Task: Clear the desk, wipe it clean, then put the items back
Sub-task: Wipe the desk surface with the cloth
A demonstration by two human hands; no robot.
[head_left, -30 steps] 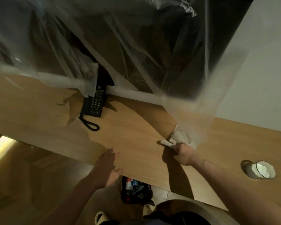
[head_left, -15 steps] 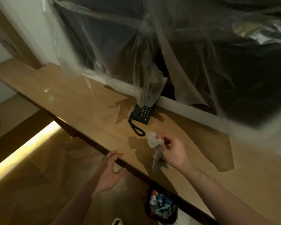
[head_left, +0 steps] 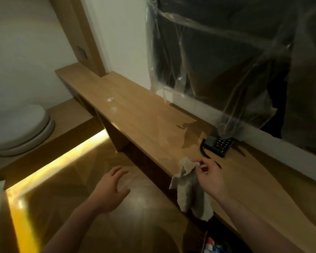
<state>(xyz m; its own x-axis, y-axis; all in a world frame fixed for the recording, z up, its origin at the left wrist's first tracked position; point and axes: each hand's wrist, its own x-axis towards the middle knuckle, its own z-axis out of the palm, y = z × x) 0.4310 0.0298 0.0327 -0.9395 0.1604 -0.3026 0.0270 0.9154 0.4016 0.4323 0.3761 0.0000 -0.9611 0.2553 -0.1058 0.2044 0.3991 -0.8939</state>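
Head view, left to right. Far left: white toilet [head_left: 20,128] with lid down, against a pale wall. Below it, glowing yellow light strip [head_left: 55,161] along the base of a low wooden step, reflected on the glossy wooden floor [head_left: 139,216]. Left hand [head_left: 110,189] over the floor, short of the bench edge, palm down, fingers spread, grip wide and holding nothing. Long wooden bench [head_left: 135,114] running from upper left to lower right, with a few pale smears on its bare far stretch. Crumpled white cloth [head_left: 188,190] pinched at its top corner between thumb and fingertips of the right hand [head_left: 211,177], grip narrow around the fabric, rest of the cloth hanging loose over the bench's front edge. Just beyond that hand, black telephone [head_left: 219,145] with keypad and coiled cord, flat on the bench near the back wall. Above it, clear plastic sheet [head_left: 217,61] draped over something dark, lower edge reaching down to the phone. Bottom right, under the bench: colourful items, too cropped to identify.
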